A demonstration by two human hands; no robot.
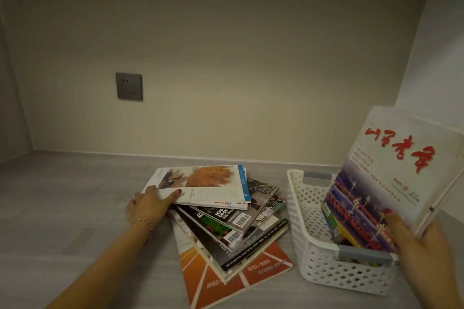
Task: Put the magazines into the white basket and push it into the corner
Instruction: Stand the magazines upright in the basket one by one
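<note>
A fanned pile of several magazines [233,228] lies on the grey surface in the middle. My left hand [148,206] grips the left edge of the top magazine [206,183], a white one with an orange picture, thumb on its cover, and lifts it slightly off the pile. To the right stands the white perforated basket [313,241] with grey handles. My right hand [424,241] holds a white magazine with red lettering [386,173] upright, its lower end inside the basket. Another magazine's yellow and green edge shows in the basket beside it.
The grey surface [75,208] runs back to a beige wall with a dark socket plate [129,86]. A white side wall [442,57] meets the back wall at the right, forming a corner just behind the basket. An orange magazine [251,273] lies lowest in the pile.
</note>
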